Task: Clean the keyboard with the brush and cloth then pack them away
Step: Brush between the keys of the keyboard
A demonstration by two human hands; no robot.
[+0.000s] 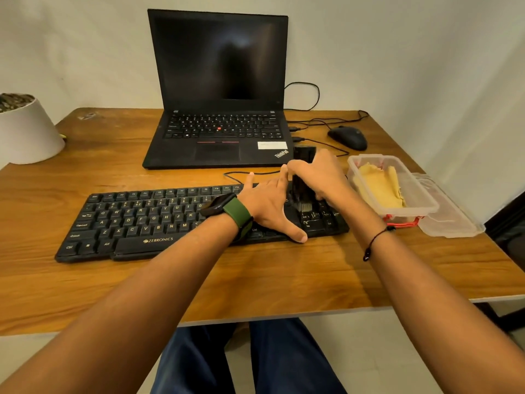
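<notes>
A black keyboard [136, 220] lies across the wooden desk in front of me. My right hand [321, 177] grips a black brush [301, 191] upright, its bristles down on the keys near the keyboard's right end. My left hand [270, 206], with a green-strapped watch on the wrist, lies flat with fingers spread on the keyboard just left of the brush. A yellow cloth [382, 184] lies crumpled inside a clear plastic box [426, 207] to the right of the keyboard.
The box's clear lid [451, 220] lies beside it near the desk's right edge. A black laptop [218, 89] stands open behind the keyboard, with a black mouse [348, 137] and cables to its right. A white pot [27, 132] sits at the far left.
</notes>
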